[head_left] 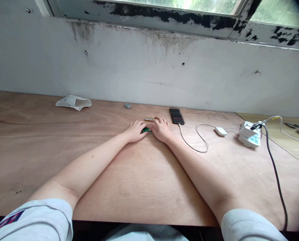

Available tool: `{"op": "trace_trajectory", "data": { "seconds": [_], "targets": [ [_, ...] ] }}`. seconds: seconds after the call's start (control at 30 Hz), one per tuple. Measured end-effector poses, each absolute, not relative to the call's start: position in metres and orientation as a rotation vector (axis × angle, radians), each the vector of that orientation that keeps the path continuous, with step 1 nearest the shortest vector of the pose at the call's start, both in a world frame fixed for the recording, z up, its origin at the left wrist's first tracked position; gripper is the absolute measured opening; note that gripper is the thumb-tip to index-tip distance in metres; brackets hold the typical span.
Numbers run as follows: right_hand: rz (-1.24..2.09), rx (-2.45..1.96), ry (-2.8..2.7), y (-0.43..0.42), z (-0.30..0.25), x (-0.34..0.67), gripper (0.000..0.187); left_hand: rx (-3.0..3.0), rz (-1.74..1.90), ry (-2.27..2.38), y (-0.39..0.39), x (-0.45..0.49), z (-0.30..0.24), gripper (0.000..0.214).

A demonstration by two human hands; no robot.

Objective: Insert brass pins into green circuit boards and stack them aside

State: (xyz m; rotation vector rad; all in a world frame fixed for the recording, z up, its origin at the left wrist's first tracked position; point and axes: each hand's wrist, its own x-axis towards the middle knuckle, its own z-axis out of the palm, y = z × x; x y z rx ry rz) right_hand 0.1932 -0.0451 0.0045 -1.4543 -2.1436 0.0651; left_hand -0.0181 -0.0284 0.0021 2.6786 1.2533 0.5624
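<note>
Both my arms reach far forward over the wooden table (129, 180). My left hand (135, 131) and my right hand (161, 129) meet around a small green object (146, 130), fingers curled and pinching it from either side. Just behind the hands lies a short row of small yellowish cylinders (148, 119); my right hand's fingertips are close to it. What the green object is I cannot make out.
A dark phone (177, 116) lies right of the hands, its white cable (197, 140) running to a white adapter (220, 131) and a power strip (250, 135). A black cable (275, 170) trails to the front edge. A white bag (73, 102) and a small grey piece (127, 106) lie near the wall.
</note>
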Motion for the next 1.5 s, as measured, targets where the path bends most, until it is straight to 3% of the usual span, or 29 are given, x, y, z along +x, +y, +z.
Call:
{"op": "trace_trajectory", "data": {
  "seconds": [0.53,0.8,1.1,1.23,1.37,1.5],
  "targets": [
    [0.290,-1.821,-2.018,-0.031,-0.003,0.195,0.067,2.685,0.563,1.238,-0.026,-0.019,0.001,0.037],
    [0.142,-1.476,-2.063,-0.042,0.002,0.193,0.034,2.695,0.552,1.240,-0.027,-0.020,0.001,0.038],
    [0.314,-1.620,-2.054,-0.038,0.002,0.196,0.037,2.673,0.571,1.246,-0.027,-0.019,0.001,0.040],
    [0.186,-1.402,-2.096,-0.045,0.002,0.194,0.021,2.663,0.566,1.218,-0.026,-0.019,0.001,0.041],
    [0.265,-1.119,-2.295,-0.059,0.006,0.190,0.019,2.564,0.616,1.147,-0.022,-0.026,0.004,0.040],
    [0.255,-1.135,-2.334,-0.078,0.008,0.192,0.013,2.242,0.829,1.141,-0.015,-0.033,0.007,0.029]
  ]
}}
